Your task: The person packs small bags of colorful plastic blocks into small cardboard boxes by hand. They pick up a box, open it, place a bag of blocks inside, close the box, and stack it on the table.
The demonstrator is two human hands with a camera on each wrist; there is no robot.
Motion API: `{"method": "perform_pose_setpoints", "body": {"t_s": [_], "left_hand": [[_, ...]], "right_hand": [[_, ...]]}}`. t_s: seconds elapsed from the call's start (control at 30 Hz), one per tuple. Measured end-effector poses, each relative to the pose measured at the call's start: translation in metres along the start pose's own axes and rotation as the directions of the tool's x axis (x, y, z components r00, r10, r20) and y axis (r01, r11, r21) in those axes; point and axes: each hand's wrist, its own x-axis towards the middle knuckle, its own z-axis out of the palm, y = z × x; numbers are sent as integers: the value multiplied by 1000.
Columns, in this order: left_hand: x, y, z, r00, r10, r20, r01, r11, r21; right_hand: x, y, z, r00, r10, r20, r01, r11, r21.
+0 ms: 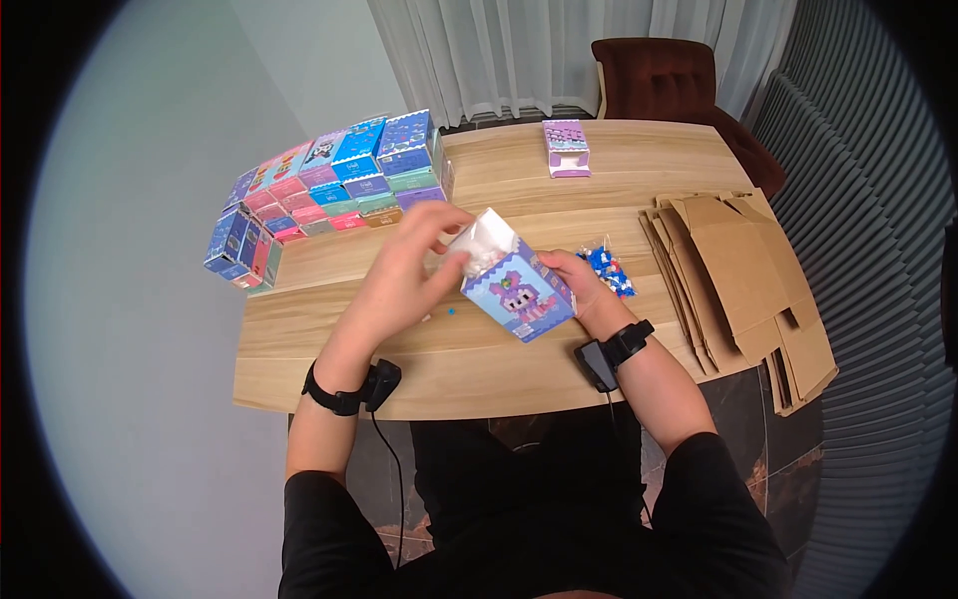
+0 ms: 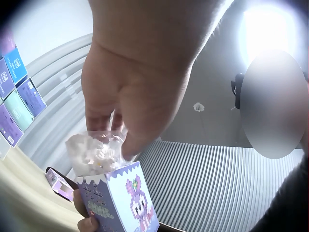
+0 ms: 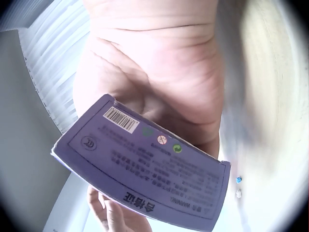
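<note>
A purple and light-blue box (image 1: 519,299) printed with a pixel-style character is tilted over the table, its top open. My right hand (image 1: 584,285) grips it from the right side, and its barcoded purple face (image 3: 149,164) fills the right wrist view. A clear bag of small white pieces (image 2: 96,157) sticks up out of the box's mouth. My left hand (image 1: 399,270) pinches that bag between thumb and fingers at the opening. Just beyond my right hand, a clear bag of blue, white and red pieces (image 1: 607,272) lies on the table (image 1: 329,349).
Stacked colourful boxes (image 1: 334,175) stand at the back left. A small pink-purple box (image 1: 567,150) sits near the far edge. Flattened brown cardboard (image 1: 743,270) overhangs the right edge. A tiny blue piece (image 1: 451,310) lies before me. Behind the table is a brown chair (image 1: 654,80).
</note>
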Motion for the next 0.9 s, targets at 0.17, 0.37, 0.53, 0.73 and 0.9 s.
{"method": "perform_pose_setpoints", "body": {"t_s": [0.17, 0.37, 0.53, 0.73, 0.9], "left_hand": [[-6, -11, 3, 992, -93, 84, 87, 994, 71], [-4, -2, 6, 983, -44, 178, 27, 995, 97], [-5, -10, 5, 997, -73, 3, 72, 996, 56], [1, -17, 10, 974, -216, -64, 210, 974, -85], [-4, -16, 16, 984, -159, 77, 166, 981, -96]], "right_hand": [[-1, -1, 0, 997, -78, 17, 77, 997, 30], [0, 0, -1, 997, -75, 7, 75, 997, 22], [-1, 0, -2, 996, -73, 41, 70, 995, 64], [1, 2, -6, 997, -71, -14, 72, 994, 78], [1, 0, -1, 997, -77, -24, 79, 990, 115]]}}
